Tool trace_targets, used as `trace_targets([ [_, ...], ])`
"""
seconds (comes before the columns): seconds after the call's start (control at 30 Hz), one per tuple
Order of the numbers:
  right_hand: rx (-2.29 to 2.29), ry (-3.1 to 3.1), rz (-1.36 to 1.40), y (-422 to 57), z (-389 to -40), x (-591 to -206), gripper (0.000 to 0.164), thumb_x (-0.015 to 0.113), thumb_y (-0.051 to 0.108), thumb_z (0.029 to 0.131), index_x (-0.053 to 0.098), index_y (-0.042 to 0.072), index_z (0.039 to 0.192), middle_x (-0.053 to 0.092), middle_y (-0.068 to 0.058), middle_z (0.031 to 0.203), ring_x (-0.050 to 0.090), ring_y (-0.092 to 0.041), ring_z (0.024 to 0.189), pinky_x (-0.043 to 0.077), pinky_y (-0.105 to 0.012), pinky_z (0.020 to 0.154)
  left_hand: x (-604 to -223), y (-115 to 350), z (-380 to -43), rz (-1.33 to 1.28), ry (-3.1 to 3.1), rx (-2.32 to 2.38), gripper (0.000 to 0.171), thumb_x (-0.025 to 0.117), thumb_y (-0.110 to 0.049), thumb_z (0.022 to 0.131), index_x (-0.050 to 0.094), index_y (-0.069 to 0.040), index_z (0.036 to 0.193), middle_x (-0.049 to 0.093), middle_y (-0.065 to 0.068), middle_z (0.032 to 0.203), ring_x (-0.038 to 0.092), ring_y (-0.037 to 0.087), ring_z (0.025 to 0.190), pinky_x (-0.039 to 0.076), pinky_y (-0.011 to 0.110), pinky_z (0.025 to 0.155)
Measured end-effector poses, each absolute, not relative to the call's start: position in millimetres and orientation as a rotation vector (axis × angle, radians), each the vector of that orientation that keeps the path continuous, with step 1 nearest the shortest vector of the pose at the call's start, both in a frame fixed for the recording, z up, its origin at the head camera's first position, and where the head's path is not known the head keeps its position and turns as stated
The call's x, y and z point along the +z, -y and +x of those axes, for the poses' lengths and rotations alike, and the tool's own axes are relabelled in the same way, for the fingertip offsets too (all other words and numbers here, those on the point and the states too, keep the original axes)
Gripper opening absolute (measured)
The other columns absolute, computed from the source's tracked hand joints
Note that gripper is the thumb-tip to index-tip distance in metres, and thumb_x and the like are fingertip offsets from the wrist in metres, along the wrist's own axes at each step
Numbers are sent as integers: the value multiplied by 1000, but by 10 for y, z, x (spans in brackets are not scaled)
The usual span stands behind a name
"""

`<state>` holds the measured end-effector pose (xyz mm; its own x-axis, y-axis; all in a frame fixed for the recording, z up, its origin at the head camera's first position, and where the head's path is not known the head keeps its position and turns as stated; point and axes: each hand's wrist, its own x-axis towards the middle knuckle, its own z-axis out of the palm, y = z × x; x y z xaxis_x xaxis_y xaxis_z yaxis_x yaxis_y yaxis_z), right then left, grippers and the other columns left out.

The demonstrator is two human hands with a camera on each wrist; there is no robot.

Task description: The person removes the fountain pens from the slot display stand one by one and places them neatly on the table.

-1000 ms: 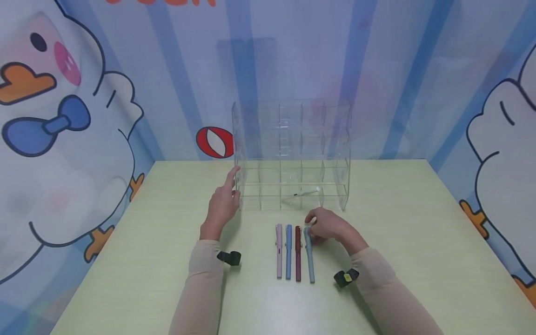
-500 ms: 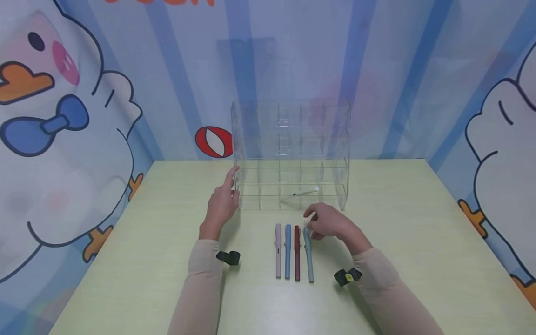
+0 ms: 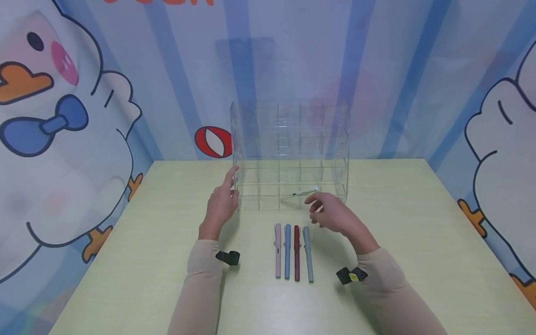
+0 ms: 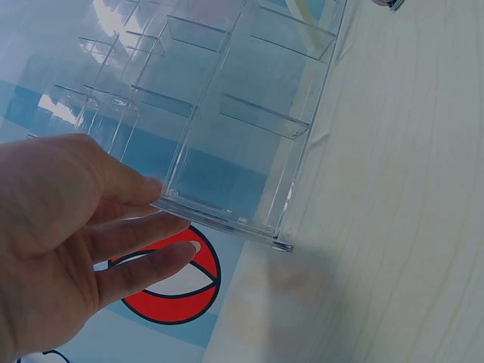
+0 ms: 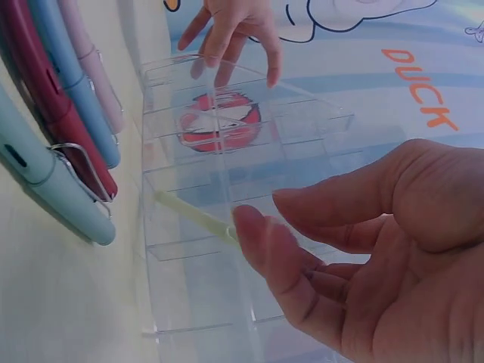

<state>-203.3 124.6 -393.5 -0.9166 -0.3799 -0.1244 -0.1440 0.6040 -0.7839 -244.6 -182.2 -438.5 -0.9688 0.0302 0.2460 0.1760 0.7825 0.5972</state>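
Observation:
A clear acrylic organizer (image 3: 290,184) with many compartments stands at the back of the table. At its left side my left hand (image 3: 222,202) grips the edge of the side panel, thumb (image 4: 144,187) on one face and fingers on the other. My right hand (image 3: 332,213) hovers before the organizer's lower right with loosely bent fingers and nothing between them. Behind its fingertips, a slim pale pen (image 3: 307,191) leans in a bottom compartment. On the table before the organizer lie a lilac pen (image 3: 278,251), a blue pen (image 3: 287,251), a dark red pen (image 3: 297,253) and a grey-green pen (image 3: 308,253).
The pale wooden table (image 3: 138,260) meets a cartoon-printed backdrop (image 3: 188,83) right behind the organizer. Each sleeved forearm wears a black wrist camera, the left wrist camera (image 3: 228,257) and the right wrist camera (image 3: 351,275).
My right hand has left the top end of the grey-green pen and moved up and forward to the organizer's front. The left hand stays at the side panel.

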Motion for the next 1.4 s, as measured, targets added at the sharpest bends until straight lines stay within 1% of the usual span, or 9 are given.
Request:
trace_targets([
  [0.1, -1232, -2568, -438, -1268, -2021, -3888, 35, 55, -2, 95, 56, -4, 130, 62, -16, 105, 67, -36, 92, 56, -42, 69, -4373, 1821, -2444, -166, 2748, -958, 71, 59, -7, 100, 22, -27, 157, 57, 20, 139, 67, 36, 108, 58, 45, 72],
  [0.37, -1296, -2636, -515, -1287, -2017, -3838, 33, 55, 0, 97, 58, -3, 130, 61, -18, 109, 63, -29, 96, 55, -35, 69, -4358, 1824, -2441, -166, 2752, -945, 71, 59, -7, 100, 22, -26, 157, 58, 20, 138, 67, 36, 107, 57, 43, 69],
  [0.47, -1311, -2688, -595, -1289, -2018, -3839, 31, 56, -1, 98, 58, -2, 129, 62, -18, 112, 63, -31, 102, 56, -36, 73, -4360, 1827, -2448, -166, 2748, -951, 71, 59, -7, 100, 22, -27, 157, 58, 21, 138, 67, 37, 108, 57, 43, 69],
  [0.6, -1353, -2752, -690, -1285, -2029, -3845, 31, 57, -2, 97, 59, -2, 127, 64, -17, 114, 63, -34, 105, 56, -40, 75, -4365, 1829, -2457, -175, 2736, -965, 71, 59, -6, 100, 23, -27, 157, 57, 21, 139, 66, 37, 110, 58, 46, 74],
  [0.7, -1411, -2789, -716, -1285, -2052, -3867, 32, 59, -3, 96, 59, -1, 128, 64, -17, 114, 62, -32, 104, 55, -42, 77, -4361, 1824, -2461, -180, 2730, -961, 71, 59, -6, 100, 23, -27, 157, 57, 21, 139, 67, 37, 110, 57, 47, 74],
  [0.8, -1510, -2804, -711, -1297, -2090, -3915, 32, 59, -2, 97, 59, 0, 129, 63, -17, 116, 61, -29, 103, 52, -42, 78, -4352, 1817, -2460, -182, 2728, -952, 71, 59, -6, 99, 23, -26, 157, 58, 22, 137, 67, 37, 107, 57, 46, 71],
  [0.93, -1673, -2823, -709, -1324, -2154, -4006, 31, 61, 0, 97, 60, 1, 128, 62, -16, 120, 61, -28, 104, 51, -36, 77, -4350, 1813, -2453, -176, 2731, -954, 71, 60, -6, 99, 24, -27, 157, 58, 22, 137, 68, 37, 107, 57, 46, 68],
  [1.1, -1818, -2822, -717, -1355, -2232, -4110, 31, 64, 3, 96, 61, 1, 127, 61, -15, 126, 60, -29, 113, 50, -27, 78, -4371, 1819, -2442, -162, 2742, -977, 71, 60, -7, 100, 23, -28, 157, 57, 22, 139, 66, 37, 110, 58, 46, 70],
  [1.4, -1914, -2753, -663, -1384, -2307, -4194, 32, 66, 6, 96, 62, 2, 127, 58, -12, 134, 54, -29, 126, 50, -22, 80, -4378, 1831, -2436, -160, 2746, -976, 70, 59, -8, 100, 23, -27, 157, 56, 22, 140, 66, 37, 112, 57, 44, 67],
])
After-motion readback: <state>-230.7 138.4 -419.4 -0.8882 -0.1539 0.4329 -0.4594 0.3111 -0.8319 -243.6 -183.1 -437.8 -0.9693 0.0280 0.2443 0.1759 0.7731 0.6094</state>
